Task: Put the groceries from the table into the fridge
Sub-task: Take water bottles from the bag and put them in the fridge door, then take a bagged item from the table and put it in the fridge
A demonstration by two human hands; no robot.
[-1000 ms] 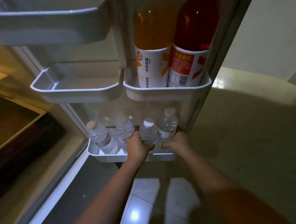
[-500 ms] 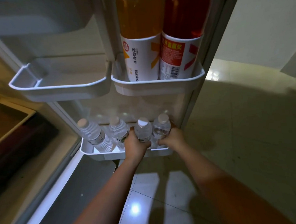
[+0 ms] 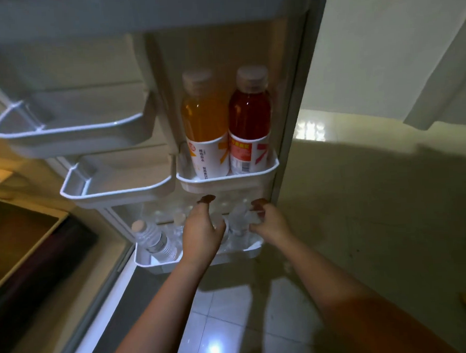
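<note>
Left hand (image 3: 201,232) slackened into an open grip, fingers stretched up and thumb splayed toward the small water bottles (image 3: 237,226), where half a second ago clasped round one. Right hand (image 3: 269,224) curled loosely beside the same pair, fingertips (image 3: 258,206) hooked near the bottle tops; too blurred to tell whether clamped on anything or merely touching. Between the two hands, both bottles standing upright at the right end of the bottom door bin (image 3: 161,264), apparently settled there. Further left in that bin, another water bottle (image 3: 154,238) leaning toward the hinge side, with one more barely visible behind the left hand. Above, in the middle door bin (image 3: 226,180), the orange drink bottle (image 3: 206,118) and red drink bottle (image 3: 250,113) upright and touching. Left of that, two empty door shelves (image 3: 114,192). Looks like a release in progress: this load of bottles delivered into the fridge door. Likely next, withdrawing both hands and returning to the counter for whatever groceries remain, though none of that within view here.
</note>
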